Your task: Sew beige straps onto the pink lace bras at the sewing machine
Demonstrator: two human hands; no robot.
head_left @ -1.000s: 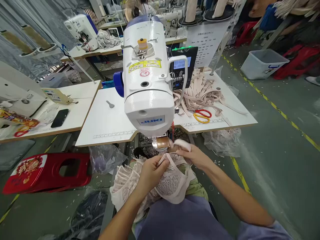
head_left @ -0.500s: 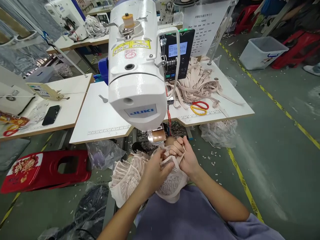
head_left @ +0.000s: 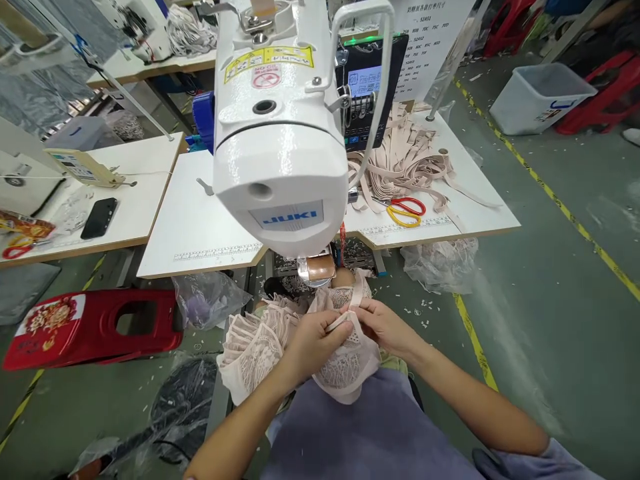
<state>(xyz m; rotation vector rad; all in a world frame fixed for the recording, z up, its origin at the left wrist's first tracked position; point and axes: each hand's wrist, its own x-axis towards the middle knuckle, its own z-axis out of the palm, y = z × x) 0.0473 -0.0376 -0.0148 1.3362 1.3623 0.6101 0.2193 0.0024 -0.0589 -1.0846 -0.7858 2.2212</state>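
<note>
Just outside tabletop edge (head_left: 440,237), lace garment (head_left: 345,370).

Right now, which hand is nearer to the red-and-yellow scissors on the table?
Right. The right hand, at the lace garment, is below the scissors in the picture and slightly to their left; the left hand, also at it, is farther left and lower.
</note>
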